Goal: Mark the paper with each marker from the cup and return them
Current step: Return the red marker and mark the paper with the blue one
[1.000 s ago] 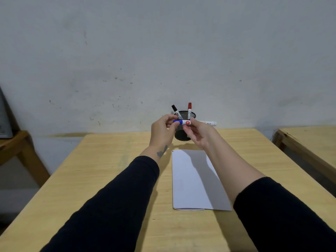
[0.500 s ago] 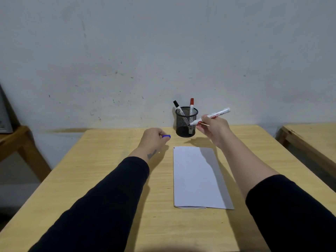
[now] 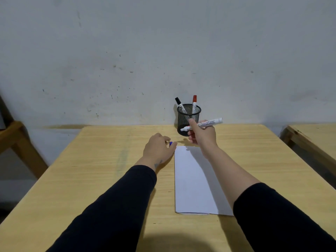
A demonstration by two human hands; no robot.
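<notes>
A black mesh cup stands at the far edge of the wooden table, holding a black-capped marker and a red-capped marker. My right hand holds an uncapped white marker in front of the cup, its tip pointing left, above the far end of the paper. My left hand rests on the table just left of the paper's far corner, fingers closed on the blue cap. The folded white paper lies lengthwise between my arms.
A stained grey wall rises right behind the table. A second wooden table stands at the right across a gap. Part of a wooden frame shows at the left.
The cap came off the marker. My left hand dropped to the table with the blue cap, and my right hand carried the marker right, then lowered it a little toward the paper.
</notes>
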